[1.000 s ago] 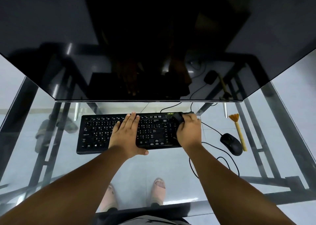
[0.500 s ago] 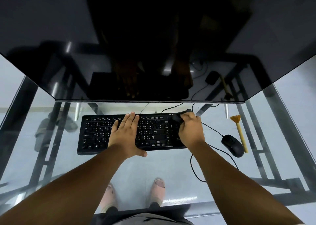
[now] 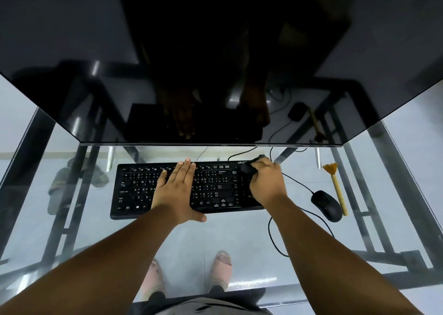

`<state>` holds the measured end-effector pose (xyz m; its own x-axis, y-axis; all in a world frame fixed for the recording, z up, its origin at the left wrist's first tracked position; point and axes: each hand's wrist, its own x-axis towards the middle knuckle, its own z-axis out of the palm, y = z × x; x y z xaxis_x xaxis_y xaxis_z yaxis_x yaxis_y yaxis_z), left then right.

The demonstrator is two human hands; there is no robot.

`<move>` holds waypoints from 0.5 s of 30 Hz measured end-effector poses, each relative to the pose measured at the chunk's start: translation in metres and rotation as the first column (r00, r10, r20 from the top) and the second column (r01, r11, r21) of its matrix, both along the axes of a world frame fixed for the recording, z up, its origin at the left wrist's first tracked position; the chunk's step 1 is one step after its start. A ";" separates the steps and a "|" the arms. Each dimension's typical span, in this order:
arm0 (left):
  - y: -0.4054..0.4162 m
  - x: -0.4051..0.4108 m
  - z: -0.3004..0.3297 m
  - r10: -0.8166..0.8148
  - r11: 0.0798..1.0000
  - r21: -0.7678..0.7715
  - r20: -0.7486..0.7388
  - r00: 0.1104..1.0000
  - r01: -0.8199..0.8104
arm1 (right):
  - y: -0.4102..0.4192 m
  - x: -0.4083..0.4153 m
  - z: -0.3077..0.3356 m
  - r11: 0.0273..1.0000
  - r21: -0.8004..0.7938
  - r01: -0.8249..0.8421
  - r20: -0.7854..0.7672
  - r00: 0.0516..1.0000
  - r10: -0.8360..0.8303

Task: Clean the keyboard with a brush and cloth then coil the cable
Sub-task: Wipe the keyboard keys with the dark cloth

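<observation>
A black keyboard [image 3: 136,190] lies on the glass table under the monitor. My left hand [image 3: 176,190] rests flat on its middle keys, fingers straight. My right hand [image 3: 266,182] grips a dark cloth [image 3: 249,167] and presses it on the keyboard's far right corner. The keyboard's black cable [image 3: 241,152] leaves the back edge and runs under the monitor. A brush [image 3: 336,187] with a yellow handle and orange bristles lies on the glass at the right, beyond the mouse.
A black mouse [image 3: 326,205] sits right of the keyboard, its cable [image 3: 272,235] looping toward the table's near edge. A large dark monitor [image 3: 215,63] overhangs the back of the glass table [image 3: 72,218]. My feet show through the glass below.
My right hand with the cloth has slid up the right end of the keyboard to its far corner. My left hand has stayed put.
</observation>
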<state>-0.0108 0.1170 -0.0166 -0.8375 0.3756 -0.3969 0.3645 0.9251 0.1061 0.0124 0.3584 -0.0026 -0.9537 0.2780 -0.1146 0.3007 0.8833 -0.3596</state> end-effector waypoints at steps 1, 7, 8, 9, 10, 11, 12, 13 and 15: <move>-0.001 0.001 0.000 0.005 1.000 -0.004 -0.001 1.000 -0.005 | -0.004 -0.002 0.001 1.000 0.007 0.018 0.010 1.000 -0.018; -0.002 0.003 0.000 0.033 0.999 0.002 -0.007 0.999 -0.033 | -0.037 -0.004 0.008 0.994 -0.029 -0.109 0.042 0.993 0.110; -0.002 0.003 0.000 0.032 0.999 0.003 -0.007 0.999 -0.032 | -0.035 -0.005 0.009 0.992 -0.029 -0.123 0.052 0.991 0.124; -0.002 0.003 0.001 0.030 1.000 0.003 -0.005 1.000 -0.030 | -0.030 -0.005 0.010 0.993 -0.024 -0.114 0.067 0.991 0.116; -0.002 0.003 0.001 0.031 1.000 0.003 -0.002 1.000 -0.031 | -0.024 -0.005 0.011 0.996 -0.012 -0.088 0.081 0.993 0.088; -0.003 0.003 0.001 0.032 0.999 0.002 -0.001 0.999 -0.032 | -0.017 -0.005 0.012 0.999 0.003 -0.048 0.087 0.995 0.048; -0.004 0.004 0.001 0.035 0.999 0.002 -0.003 0.999 -0.035 | -0.009 -0.004 0.012 1.000 0.020 -0.003 0.088 0.996 0.002; -0.006 0.004 0.002 0.042 0.999 0.004 -0.007 0.999 -0.041 | -0.004 -0.004 0.012 0.999 0.039 0.035 0.094 0.995 -0.039; -0.011 0.006 0.003 0.052 0.999 0.008 -0.011 0.999 -0.052 | 0.000 -0.007 0.012 0.994 0.068 0.082 0.120 0.989 -0.089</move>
<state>-0.0051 0.1061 -0.0140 -0.8605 0.3341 -0.3847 0.3170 0.9421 0.1092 0.0056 0.3579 0.0097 -0.9060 0.3683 -0.2086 0.4144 0.8722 -0.2599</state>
